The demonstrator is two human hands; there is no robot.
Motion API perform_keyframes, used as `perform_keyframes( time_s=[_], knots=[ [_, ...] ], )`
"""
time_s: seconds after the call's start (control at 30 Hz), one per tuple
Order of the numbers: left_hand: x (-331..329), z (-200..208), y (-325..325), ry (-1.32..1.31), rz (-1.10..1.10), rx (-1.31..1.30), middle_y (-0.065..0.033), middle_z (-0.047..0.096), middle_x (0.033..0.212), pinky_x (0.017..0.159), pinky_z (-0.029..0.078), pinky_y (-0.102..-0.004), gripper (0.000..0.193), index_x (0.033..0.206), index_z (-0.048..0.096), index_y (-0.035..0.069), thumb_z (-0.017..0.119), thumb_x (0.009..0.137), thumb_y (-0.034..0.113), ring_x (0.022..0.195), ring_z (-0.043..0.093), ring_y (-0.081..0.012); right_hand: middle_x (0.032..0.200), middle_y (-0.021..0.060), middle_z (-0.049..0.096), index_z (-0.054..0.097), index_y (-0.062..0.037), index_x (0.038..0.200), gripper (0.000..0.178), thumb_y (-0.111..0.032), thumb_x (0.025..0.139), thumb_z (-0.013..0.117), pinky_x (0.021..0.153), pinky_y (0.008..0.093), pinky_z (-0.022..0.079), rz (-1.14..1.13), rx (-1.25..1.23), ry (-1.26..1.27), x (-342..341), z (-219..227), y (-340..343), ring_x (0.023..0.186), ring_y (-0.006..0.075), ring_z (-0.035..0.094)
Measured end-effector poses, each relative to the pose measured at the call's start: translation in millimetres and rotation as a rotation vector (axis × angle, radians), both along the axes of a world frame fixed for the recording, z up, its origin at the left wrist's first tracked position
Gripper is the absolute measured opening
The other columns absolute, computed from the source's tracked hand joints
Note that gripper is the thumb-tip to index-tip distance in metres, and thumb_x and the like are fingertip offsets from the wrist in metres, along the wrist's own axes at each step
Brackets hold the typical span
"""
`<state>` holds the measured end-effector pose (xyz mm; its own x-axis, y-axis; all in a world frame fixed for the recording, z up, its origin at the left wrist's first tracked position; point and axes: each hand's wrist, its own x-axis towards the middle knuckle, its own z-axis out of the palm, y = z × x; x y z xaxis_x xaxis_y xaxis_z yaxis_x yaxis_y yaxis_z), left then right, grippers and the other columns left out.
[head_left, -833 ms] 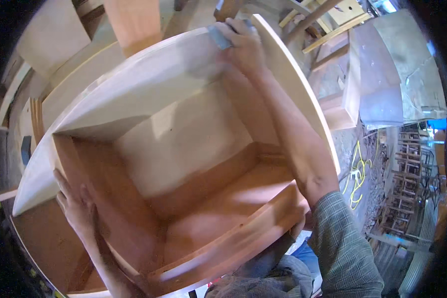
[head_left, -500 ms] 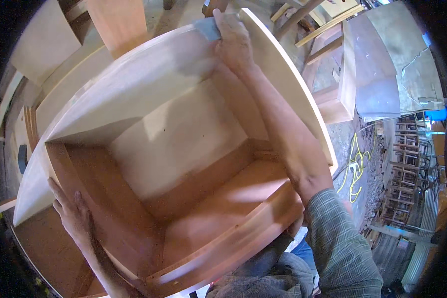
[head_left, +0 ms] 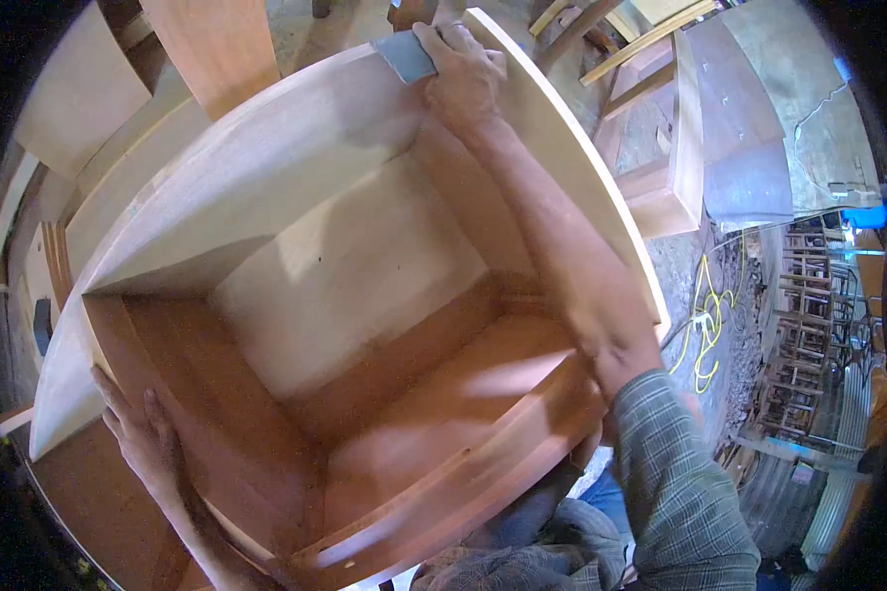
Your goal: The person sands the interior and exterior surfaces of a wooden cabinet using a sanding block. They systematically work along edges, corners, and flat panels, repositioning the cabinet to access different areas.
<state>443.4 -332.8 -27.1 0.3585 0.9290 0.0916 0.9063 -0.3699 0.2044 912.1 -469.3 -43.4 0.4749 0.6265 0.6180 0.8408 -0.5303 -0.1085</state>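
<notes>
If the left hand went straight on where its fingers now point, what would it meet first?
Ahead of the left hand, it would probably first meet the lower left end of the pale curved panel, though depth is hard to judge from this one view.

Sheet (head_left: 402,57) on far panel (head_left: 266,167) of box (head_left: 463,463); cable (head_left: 702,323) right.
</notes>
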Motion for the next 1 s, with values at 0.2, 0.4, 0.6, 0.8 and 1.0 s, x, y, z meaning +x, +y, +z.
perform_keyframes(
  time_s=[0.2, 0.4, 0.6, 0.8, 1.0],
  knots=[
    [2.4, 2.0, 0.1, 0.000, 0.049, -0.048, -0.0268, 0.040, 0.129, 0.089, 0.043, -0.0523, 0.066, 0.144, 0.015, 0.027, 0.051, 0.089, 0.023, 0.113, 0.044, -0.0476, 0.099, 0.0053, 0.059, 0.055, -0.0132, 0.101, 0.025, -0.011, 0.077, 0.056, 0.072, 0.0378, 0.043, 0.078, 0.086, -0.178, 19.2, 1.0, 1.0, 0.089, 0.0238, 0.056],
    [0.8, -1.8, 0.8, 0.008, -0.015, 0.006, -0.0273, 0.039, 0.131, 0.089, 0.043, -0.0520, 0.066, 0.144, 0.015, 0.028, 0.050, 0.089, 0.023, 0.114, 0.044, -0.0477, 0.084, 0.0096, 0.061, 0.057, -0.0099, 0.095, 0.016, -0.010, 0.080, 0.052, 0.062, 0.0397, 0.047, -0.068, 0.179, -0.316, 3.2, 4.3, 13.7, 0.072, 0.0288, 0.060],
    [-2.9, -2.9, 0.8, 0.004, -0.060, 0.031, -0.0291, 0.042, 0.125, 0.090, 0.041, -0.0517, 0.066, 0.145, 0.013, 0.025, 0.048, 0.090, 0.036, 0.112, 0.044, -0.0476, 0.088, 0.0126, 0.061, 0.058, -0.0123, 0.094, 0.018, -0.014, 0.077, 0.054, 0.073, 0.0415, 0.045, -0.117, 0.145, 0.192, 6.6, 4.2, 11.5, 0.086, 0.0286, 0.060],
    [-1.5, 0.3, 0.1, 0.008, 0.007, -0.016, -0.0287, 0.039, 0.130, 0.090, 0.041, -0.0523, 0.067, 0.145, 0.014, 0.026, 0.050, 0.088, 0.022, 0.113, 0.043, -0.0492, 0.101, 0.0085, 0.059, 0.059, -0.0094, 0.095, 0.023, -0.012, 0.072, 0.056, 0.076, 0.0395, 0.044, -0.153, -0.082, -0.173, -3.8, 5.4, 4.9, 0.094, 0.0286, 0.057],
    [1.8, 2.6, -3.4, -0.046, -0.039, 0.008, -0.0280, 0.039, 0.131, 0.090, 0.042, -0.0520, 0.066, 0.144, 0.015, 0.026, 0.050, 0.088, 0.023, 0.113, 0.043, -0.0491, 0.103, 0.0063, 0.056, 0.057, -0.0087, 0.096, 0.023, -0.010, 0.073, 0.051, 0.078, 0.0421, 0.042, -0.037, 0.074, -0.276, 2.9, 1.4, 2.1, 0.093, 0.0261, 0.053]
  ],
)
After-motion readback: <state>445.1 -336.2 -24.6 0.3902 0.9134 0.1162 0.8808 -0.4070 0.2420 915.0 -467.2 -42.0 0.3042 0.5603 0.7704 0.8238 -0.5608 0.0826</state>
